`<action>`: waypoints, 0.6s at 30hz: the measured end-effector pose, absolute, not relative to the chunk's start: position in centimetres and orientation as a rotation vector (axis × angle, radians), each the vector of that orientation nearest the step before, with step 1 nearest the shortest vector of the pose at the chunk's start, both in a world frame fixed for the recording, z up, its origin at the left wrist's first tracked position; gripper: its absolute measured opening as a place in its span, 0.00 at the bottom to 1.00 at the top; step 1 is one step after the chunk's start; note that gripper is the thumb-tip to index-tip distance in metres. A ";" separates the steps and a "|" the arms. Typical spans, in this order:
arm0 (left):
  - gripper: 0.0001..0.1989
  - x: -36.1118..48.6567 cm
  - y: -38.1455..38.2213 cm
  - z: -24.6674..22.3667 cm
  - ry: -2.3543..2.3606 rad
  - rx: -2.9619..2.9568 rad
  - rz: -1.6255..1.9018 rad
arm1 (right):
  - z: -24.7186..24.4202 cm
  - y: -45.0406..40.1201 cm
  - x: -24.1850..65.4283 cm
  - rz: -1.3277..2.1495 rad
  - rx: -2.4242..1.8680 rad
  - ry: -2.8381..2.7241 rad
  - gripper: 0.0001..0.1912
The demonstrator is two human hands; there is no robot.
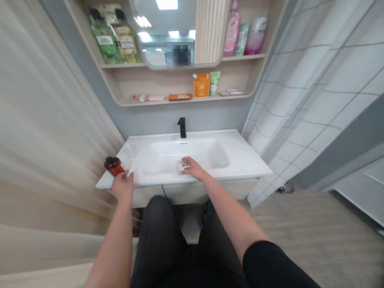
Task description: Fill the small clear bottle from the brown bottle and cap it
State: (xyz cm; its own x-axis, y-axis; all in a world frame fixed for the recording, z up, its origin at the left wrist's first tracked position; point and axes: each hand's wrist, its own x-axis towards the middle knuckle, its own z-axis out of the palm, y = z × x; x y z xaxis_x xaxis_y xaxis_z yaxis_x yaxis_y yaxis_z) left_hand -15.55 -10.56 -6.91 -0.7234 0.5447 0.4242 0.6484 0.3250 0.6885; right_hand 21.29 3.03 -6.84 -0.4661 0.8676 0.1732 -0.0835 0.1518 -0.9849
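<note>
At a white bathroom sink (237, 156), the left hand (122, 187) gripped a tilted brown bottle (114, 166) by the corner; the right hand (192, 168) curled over a small clear object (182, 166) on the basin rim

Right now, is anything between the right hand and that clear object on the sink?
Nothing visible stands between them: the right hand is touching the clear object, which sits near the front of the white sink.

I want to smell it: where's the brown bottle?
In the head view, the brown dark-capped bottle is at the white sink counter's left front corner, beside the person's left hand.
</note>
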 end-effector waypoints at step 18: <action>0.20 -16.5 -12.6 -5.7 -2.355 -0.906 -1.412 | -7.3 3.3 27.5 0.818 -0.997 -1.363 0.45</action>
